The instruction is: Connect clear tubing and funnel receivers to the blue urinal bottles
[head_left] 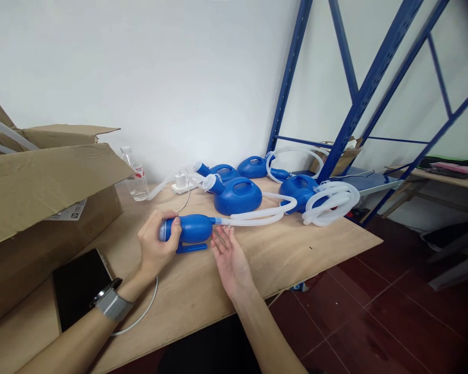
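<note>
My left hand (158, 240) is wrapped round the capped left end of a blue plastic piece (195, 228) with a handle-like bar beneath it. From its right end runs a clear hose (253, 222). Just under that joint my right hand (230, 259) is palm up with its fingers spread, and a small metal clip (226, 225) shows at its fingertips. Behind the hose sits a blue jug (237, 196) with a white-capped neck. Another blue jug (298, 187) stands to the right, beside a coiled clear hose (331, 203).
An open cardboard box (62, 171) fills the left, near a water bottle (138, 179) and a black flat device (81, 285). A white cable crosses the wooden table (203, 296). More blue jugs stand at the back. A blue metal rack (343, 130) rises at the right.
</note>
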Demonstrator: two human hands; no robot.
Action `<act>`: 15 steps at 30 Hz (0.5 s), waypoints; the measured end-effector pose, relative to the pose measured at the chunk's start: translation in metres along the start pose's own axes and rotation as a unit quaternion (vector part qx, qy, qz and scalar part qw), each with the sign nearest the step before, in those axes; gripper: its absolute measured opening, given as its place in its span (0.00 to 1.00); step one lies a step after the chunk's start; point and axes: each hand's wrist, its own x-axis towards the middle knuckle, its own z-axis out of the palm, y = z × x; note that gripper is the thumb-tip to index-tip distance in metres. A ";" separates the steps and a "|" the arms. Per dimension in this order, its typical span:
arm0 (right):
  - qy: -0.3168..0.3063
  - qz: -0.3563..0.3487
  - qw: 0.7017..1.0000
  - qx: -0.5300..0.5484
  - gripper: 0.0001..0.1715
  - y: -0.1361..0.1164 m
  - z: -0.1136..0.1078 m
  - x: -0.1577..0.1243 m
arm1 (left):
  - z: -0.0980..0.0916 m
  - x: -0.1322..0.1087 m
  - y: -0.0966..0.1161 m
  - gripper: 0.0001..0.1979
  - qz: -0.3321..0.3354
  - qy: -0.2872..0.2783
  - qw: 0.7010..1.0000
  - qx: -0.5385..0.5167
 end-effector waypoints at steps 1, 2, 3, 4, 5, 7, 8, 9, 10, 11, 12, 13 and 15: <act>0.004 -0.003 1.000 -0.001 0.17 0.002 0.000 0.000 | 0.000 0.000 0.000 0.01 0.000 -0.001 1.000 0.001; 0.005 -0.004 1.000 -0.001 0.19 0.003 0.000 -0.001 | 0.000 0.000 0.000 0.02 0.001 -0.002 1.000 0.001; 0.007 -0.004 1.000 -0.003 0.21 0.004 0.000 0.000 | -0.001 0.000 0.001 0.02 0.000 -0.003 1.000 0.001; 0.007 -0.004 1.000 -0.007 0.23 0.005 0.000 0.000 | -0.001 0.000 0.001 0.02 0.000 -0.004 1.000 0.002; 0.008 -0.002 1.000 -0.011 0.24 0.005 0.001 0.002 | -0.001 0.000 0.001 0.02 -0.001 -0.004 1.000 0.002; 0.007 0.010 1.000 -0.023 0.26 0.005 0.004 0.004 | -0.001 0.000 0.002 0.02 0.002 -0.001 1.000 0.005; 0.007 0.017 0.999 -0.032 0.28 0.005 0.005 0.006 | 0.000 0.000 0.002 0.02 0.004 0.000 1.000 0.007; 0.009 0.023 0.999 -0.041 0.29 0.005 0.007 0.007 | 0.000 0.000 0.001 0.02 0.006 0.002 1.000 0.010; 0.011 0.026 0.998 -0.052 0.31 0.005 0.009 0.008 | 0.000 0.000 0.001 0.02 0.007 0.001 1.000 0.012; 0.013 0.024 0.998 -0.064 0.33 0.006 0.011 0.009 | 0.000 0.000 0.001 0.02 0.006 -0.001 1.000 0.012; 0.012 0.017 0.997 -0.077 0.34 0.007 0.012 0.009 | 0.000 0.000 0.000 0.02 0.005 -0.006 1.000 0.012; 0.009 0.007 0.996 -0.088 0.35 0.009 0.013 0.009 | 0.000 -0.001 0.000 0.03 0.002 -0.010 1.000 0.011; -0.006 -0.014 0.994 -0.106 0.34 0.013 0.014 0.009 | 0.000 -0.001 -0.001 0.03 -0.005 -0.011 1.000 0.012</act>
